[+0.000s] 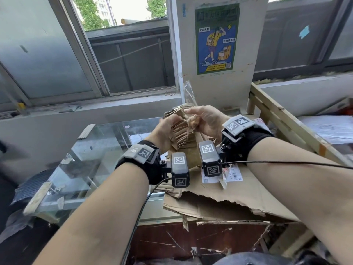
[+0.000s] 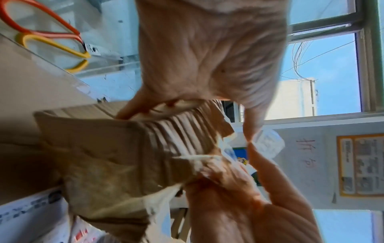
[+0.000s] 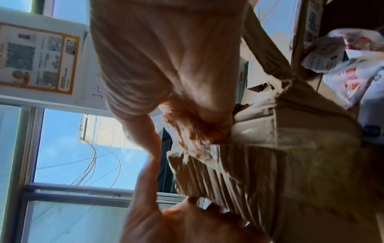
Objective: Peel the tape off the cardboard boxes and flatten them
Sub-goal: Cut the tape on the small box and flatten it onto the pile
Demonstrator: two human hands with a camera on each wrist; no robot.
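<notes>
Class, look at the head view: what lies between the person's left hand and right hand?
A crumpled, ribbed piece of cardboard, held up between the left hand and the right hand; both grip it. The head view shows this plainly, and both wrist views agree.

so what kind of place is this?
Probably a parcel depot or packing back room: a courier-themed poster on the pillar, torn cardboard with a shipping label on the counter, scissors nearby.

I get bright daylight through the window [image 1: 122,54]; both wrist views are motion-blurred, head edges warped
</notes>
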